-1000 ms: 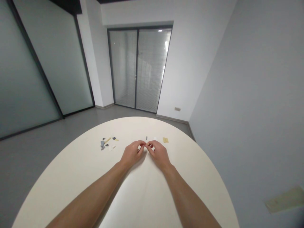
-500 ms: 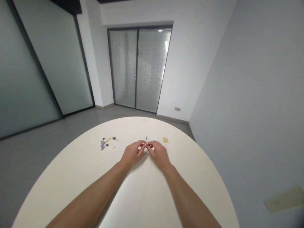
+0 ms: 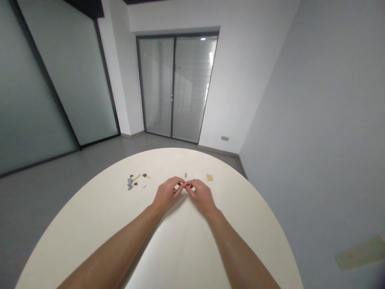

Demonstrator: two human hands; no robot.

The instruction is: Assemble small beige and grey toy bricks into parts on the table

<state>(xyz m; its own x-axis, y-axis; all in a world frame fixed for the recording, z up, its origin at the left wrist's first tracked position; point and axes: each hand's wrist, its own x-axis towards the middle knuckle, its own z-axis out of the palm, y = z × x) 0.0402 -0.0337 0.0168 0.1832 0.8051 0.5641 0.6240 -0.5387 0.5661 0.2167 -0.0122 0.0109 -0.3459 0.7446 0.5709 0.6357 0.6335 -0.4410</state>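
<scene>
My left hand [image 3: 168,192] and my right hand [image 3: 199,194] meet fingertip to fingertip over the round white table [image 3: 180,257]. Thumbs and fingers of both are pinched together at one spot. Whatever lies between them is tiny and mostly covered by the fingers, so its kind cannot be made out. Just beyond the fingertips lies a small grey piece [image 3: 185,175]. A flat tan square piece [image 3: 209,177] rests to the right of my right hand.
Left of my hands is a loose group of small parts: grey pieces [image 3: 130,182], a tan strip [image 3: 136,177], a dark piece [image 3: 144,175] and a white piece [image 3: 144,186]. Walls and a glass door [image 3: 192,88] stand beyond the table.
My fingertips have shifted slightly where they meet, with the left fingers a little lower over the pinch. The pieces on the table lie as before.
</scene>
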